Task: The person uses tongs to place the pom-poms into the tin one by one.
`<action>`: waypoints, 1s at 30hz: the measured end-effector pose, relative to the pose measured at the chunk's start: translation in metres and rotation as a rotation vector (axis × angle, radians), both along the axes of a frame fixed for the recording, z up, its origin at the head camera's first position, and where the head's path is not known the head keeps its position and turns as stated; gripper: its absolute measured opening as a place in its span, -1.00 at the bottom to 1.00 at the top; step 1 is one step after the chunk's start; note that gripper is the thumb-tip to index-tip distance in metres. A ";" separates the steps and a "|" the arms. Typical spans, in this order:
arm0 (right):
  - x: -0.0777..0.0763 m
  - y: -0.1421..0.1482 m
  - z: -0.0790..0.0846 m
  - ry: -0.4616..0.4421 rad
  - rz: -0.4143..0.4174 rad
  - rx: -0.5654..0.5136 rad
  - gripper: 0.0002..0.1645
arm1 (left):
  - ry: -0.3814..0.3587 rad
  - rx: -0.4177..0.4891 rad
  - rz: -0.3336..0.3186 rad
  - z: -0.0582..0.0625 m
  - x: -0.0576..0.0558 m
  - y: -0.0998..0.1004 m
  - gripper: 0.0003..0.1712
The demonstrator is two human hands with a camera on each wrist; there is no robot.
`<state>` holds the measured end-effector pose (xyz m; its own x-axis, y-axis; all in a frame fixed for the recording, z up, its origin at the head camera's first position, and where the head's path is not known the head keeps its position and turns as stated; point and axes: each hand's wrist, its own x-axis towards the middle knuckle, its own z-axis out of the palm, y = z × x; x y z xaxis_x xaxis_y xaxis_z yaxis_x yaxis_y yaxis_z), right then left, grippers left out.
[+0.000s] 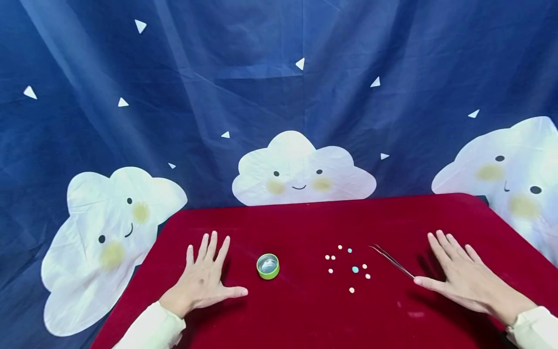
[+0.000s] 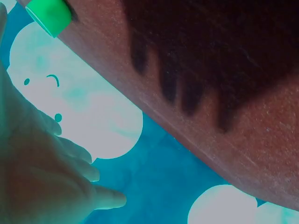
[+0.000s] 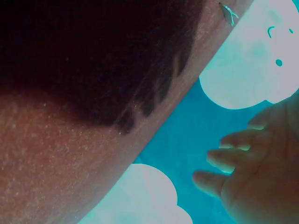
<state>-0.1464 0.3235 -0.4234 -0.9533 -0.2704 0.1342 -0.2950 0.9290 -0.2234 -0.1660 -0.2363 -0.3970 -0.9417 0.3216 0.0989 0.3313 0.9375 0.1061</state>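
My left hand [image 1: 204,278] is spread flat above the red cloth, palm down, holding nothing. To its right stands a small round green tin [image 1: 268,266], its top uncovered and its inside silvery; the left wrist view shows the same green tin [image 2: 50,17] at the upper left. My right hand [image 1: 464,276] is also spread with straight fingers and holds nothing. Metal tweezers [image 1: 393,261] lie close to its thumb; whether they touch is unclear. Left of the tweezers several small pale pieces [image 1: 351,290] and two blue ones [image 1: 355,269] are scattered on the cloth.
A red cloth [image 1: 305,320] covers the table. Behind it hangs a dark blue curtain [image 1: 261,102] with white triangles and smiling clouds [image 1: 301,167]. The tin and the scattered pieces lie between both hands. Hand shadows fall on the cloth.
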 end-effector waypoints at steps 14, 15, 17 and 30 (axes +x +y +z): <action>-0.014 0.003 0.003 -0.083 0.052 -0.159 0.26 | -0.022 0.073 -0.044 -0.006 -0.008 0.007 0.49; -0.015 0.002 0.004 -0.089 0.045 -0.166 0.26 | -0.028 0.080 -0.048 -0.006 -0.009 0.007 0.49; -0.017 0.000 0.005 -0.099 0.038 -0.180 0.25 | -0.043 0.096 -0.053 -0.007 -0.011 0.008 0.50; -0.023 -0.016 0.010 -0.011 0.075 -0.224 0.05 | -0.202 0.375 -0.002 -0.013 -0.021 0.020 0.47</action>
<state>-0.1695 0.3072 -0.4139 -0.9335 -0.3052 0.1882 -0.3575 0.8316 -0.4250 -0.1865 -0.2165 -0.4099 -0.9535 0.3006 0.0228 0.2709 0.8211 0.5024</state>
